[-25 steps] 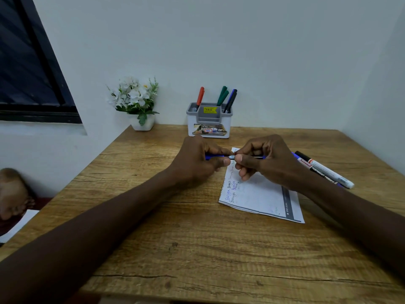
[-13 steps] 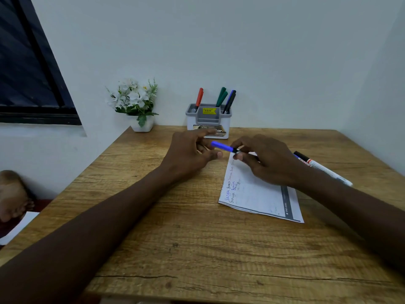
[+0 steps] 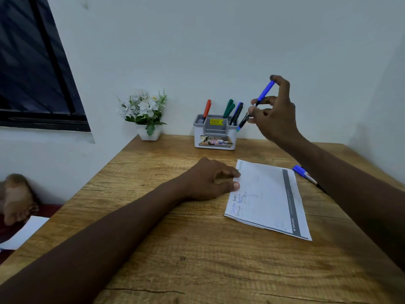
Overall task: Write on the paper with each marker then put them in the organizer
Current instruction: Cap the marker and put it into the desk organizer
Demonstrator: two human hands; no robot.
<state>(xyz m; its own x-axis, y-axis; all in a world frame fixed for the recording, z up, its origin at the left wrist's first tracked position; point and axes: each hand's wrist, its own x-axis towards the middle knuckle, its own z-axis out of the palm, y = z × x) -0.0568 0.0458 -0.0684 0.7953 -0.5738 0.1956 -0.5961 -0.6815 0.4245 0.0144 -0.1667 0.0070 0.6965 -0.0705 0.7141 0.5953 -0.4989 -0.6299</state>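
My right grip [image 3: 274, 115] pinches the blue marker [image 3: 263, 95] in its fingers. The marker is tilted in the air, just right of the organizer [image 3: 214, 137], with its low tip near the rim. My left grip [image 3: 208, 181] rests loose on the table [image 3: 175, 249], fingertips touching the left edge of the paper [image 3: 267, 198].
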